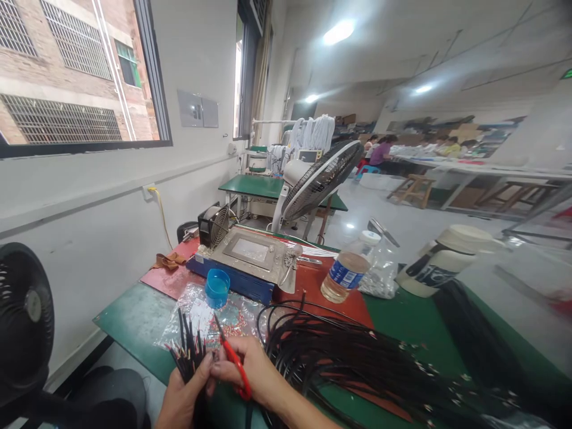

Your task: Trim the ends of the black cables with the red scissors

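A bunch of black cables [186, 345] stands up out of my left hand [184, 398], which is closed round it; red and other coloured wire tips show at the top ends. Red-handled scissors [236, 360] rest in my right hand [254, 364], their dark blades pointing up and left. The right thumb and fingertips pinch close to the left thumb, beside the cable ends; whether they also grip a wire is too small to tell. Right of my hands lies a large coil of black cables [322, 351]. Behind them, small red scraps [232, 319] are scattered on a clear plastic bag [179, 319].
A blue cup [217, 288] stands before a blue heating device [241, 280] with a small fan [213, 225]. To the right are a bottle of liquid [346, 277] and a white jug [447, 259]. A black fan [24, 322] is at left, a larger fan [322, 182] behind.
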`<state>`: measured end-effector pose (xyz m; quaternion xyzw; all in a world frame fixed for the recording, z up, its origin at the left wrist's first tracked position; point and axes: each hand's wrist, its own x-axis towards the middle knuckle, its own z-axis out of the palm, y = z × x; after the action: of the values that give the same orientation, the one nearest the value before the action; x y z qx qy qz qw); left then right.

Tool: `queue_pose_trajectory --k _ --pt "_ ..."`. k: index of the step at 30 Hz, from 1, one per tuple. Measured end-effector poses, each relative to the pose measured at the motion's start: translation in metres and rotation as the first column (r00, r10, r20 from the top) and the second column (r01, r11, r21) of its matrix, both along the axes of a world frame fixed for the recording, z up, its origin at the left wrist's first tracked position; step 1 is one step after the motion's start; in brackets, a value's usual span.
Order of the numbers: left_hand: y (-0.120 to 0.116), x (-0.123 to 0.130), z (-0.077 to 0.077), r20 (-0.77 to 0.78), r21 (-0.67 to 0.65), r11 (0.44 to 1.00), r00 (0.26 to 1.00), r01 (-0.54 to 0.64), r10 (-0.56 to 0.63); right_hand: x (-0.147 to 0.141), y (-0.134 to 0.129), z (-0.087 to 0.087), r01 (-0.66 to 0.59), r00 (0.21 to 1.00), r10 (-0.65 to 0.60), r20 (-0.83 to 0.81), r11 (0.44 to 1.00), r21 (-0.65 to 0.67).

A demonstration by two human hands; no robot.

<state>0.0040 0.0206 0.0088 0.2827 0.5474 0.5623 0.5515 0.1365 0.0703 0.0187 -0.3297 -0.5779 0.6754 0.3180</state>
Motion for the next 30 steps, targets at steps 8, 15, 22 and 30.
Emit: queue_pose_trajectory --k 8,15,22,30 --pt "-0.001 0.001 0.003 -0.024 0.014 0.999 0.999 0.049 -0.049 -0.002 0.0 0.0 0.014 0.988 -0.052 -0.143 0.967 -0.255" --pt "0.0 0.0 -0.001 -0.054 0.042 0.999 0.998 0.03 -0.028 -0.001 0.0 0.002 -0.009 0.996 -0.01 -0.088 0.977 -0.214" --pt "0.001 -0.006 -0.018 -0.003 0.041 0.986 0.986 0.164 -0.164 0.001 0.004 0.0 0.014 0.984 -0.066 -0.168 0.956 -0.294" --pt "0.002 -0.009 -0.018 0.046 0.038 0.964 0.963 0.264 -0.266 0.003 0.003 0.004 -0.021 0.977 -0.033 -0.212 0.968 -0.249"
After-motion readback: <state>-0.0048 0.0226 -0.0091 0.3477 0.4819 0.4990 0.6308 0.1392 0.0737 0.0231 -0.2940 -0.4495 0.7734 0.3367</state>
